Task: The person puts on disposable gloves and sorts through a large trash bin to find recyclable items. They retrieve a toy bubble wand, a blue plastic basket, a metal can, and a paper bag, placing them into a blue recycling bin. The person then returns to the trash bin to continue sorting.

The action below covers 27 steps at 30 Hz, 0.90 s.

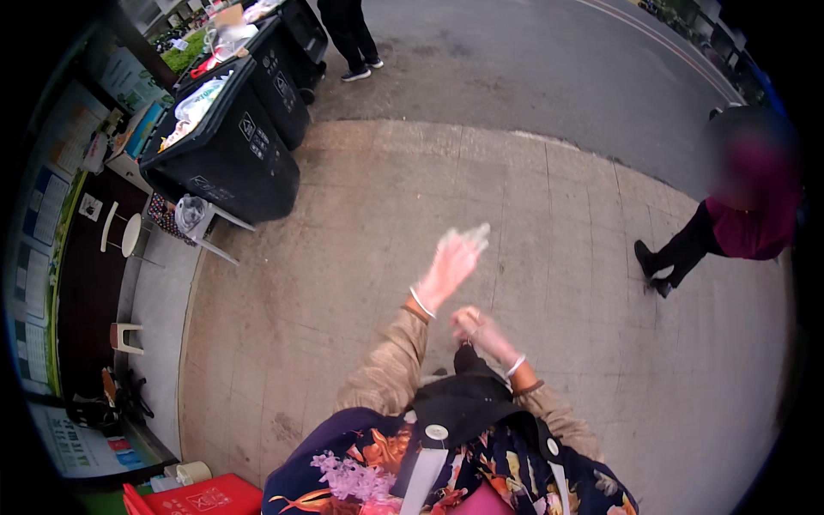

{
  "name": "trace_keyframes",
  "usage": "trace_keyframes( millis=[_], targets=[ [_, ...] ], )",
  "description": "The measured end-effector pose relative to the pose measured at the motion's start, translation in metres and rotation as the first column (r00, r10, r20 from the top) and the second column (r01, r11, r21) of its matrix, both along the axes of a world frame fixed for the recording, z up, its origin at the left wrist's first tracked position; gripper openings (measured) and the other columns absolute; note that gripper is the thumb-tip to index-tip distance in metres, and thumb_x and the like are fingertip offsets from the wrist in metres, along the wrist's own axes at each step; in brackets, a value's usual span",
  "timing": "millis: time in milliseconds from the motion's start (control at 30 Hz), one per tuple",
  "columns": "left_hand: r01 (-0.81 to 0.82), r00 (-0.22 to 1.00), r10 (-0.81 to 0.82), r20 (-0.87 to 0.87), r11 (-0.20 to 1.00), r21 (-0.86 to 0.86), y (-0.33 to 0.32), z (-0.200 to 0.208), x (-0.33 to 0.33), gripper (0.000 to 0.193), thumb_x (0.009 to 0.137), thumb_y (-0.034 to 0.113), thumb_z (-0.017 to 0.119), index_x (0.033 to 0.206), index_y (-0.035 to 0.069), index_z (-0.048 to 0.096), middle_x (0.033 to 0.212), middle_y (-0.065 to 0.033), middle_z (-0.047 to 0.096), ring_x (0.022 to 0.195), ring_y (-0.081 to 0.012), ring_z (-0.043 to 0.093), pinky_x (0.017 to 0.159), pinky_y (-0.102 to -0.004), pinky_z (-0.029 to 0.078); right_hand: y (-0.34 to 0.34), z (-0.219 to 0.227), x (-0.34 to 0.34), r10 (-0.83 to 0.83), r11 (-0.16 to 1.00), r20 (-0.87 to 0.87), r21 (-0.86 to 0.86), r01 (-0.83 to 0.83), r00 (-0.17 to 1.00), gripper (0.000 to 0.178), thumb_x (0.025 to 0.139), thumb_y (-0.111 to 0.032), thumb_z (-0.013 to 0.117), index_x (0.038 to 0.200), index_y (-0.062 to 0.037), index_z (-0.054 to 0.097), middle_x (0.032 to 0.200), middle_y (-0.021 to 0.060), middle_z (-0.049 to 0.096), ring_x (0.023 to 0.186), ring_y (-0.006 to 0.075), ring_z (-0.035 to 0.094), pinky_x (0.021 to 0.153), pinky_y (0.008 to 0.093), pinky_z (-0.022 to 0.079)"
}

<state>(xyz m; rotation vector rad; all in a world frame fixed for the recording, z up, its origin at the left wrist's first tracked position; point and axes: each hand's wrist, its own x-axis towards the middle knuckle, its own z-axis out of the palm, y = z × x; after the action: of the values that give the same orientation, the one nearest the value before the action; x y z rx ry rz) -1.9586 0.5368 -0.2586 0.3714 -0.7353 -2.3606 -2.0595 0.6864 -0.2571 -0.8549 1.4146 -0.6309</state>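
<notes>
My left hand (450,263) is raised in front of me over the paved ground, blurred by motion. Its fingers hold a small clear plastic piece (474,233). My right hand (477,330) is lower and closer to my chest, fingers pinched together at the top of a black bag (459,403) that hangs on my front. Both wrists wear thin pale bracelets, and my sleeves are tan. A floral garment covers my chest below the bag.
Black wheeled bins (232,146) heaped with waste stand at the upper left, with a white stool (129,236) beside them. A person in a maroon top (738,227) walks at the right. Another person's legs (352,39) stand at the top. A red box (202,498) lies at the lower left.
</notes>
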Motion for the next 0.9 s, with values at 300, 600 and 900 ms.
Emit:
trace_keyframes(
  millis=[300,600,900],
  targets=[
    [-0.047,0.999,0.048,-0.02,0.998,0.041,-0.059,0.058,-0.017,0.077,0.09,0.06,0.035,0.146,0.013,0.013,0.149,-0.0133,0.021,0.136,-0.0277,0.026,0.11,-0.0406,0.023,-0.167,0.054,-0.077,-0.364,0.795,0.275,-0.407,0.451,0.89,0.059,0.092,-0.041,0.052,0.134,-0.0025,0.039,0.122,0.007,0.053,0.104,0.013,0.052,0.088,0.0295,0.042],
    [-0.178,0.969,0.168,0.179,0.983,0.036,-0.114,0.028,0.012,0.059,0.096,0.04,0.04,0.14,0.003,0.027,0.139,-0.0127,0.037,0.125,-0.0253,0.04,0.107,-0.0403,0.03,-0.248,-0.005,-0.056,-0.555,0.676,-0.193,-0.672,0.303,0.809,0.025,0.092,-0.023,0.057,0.09,0.0009,0.065,0.067,0.0073,0.062,0.059,0.0112,0.054,0.056,0.0298,0.046],
    [-0.053,0.983,0.052,0.177,0.999,0.003,-0.217,-0.005,0.031,0.063,0.097,0.044,0.036,0.142,0.001,0.024,0.139,-0.011,0.039,0.123,-0.0227,0.043,0.102,-0.0377,0.036,-0.355,-0.024,-0.047,-0.516,0.684,0.076,-0.563,0.464,0.853,0.024,0.092,-0.022,0.058,0.083,0.0,0.064,0.066,-0.0024,0.054,0.059,0.007,0.047,0.052,0.0257,0.041]
  ],
)
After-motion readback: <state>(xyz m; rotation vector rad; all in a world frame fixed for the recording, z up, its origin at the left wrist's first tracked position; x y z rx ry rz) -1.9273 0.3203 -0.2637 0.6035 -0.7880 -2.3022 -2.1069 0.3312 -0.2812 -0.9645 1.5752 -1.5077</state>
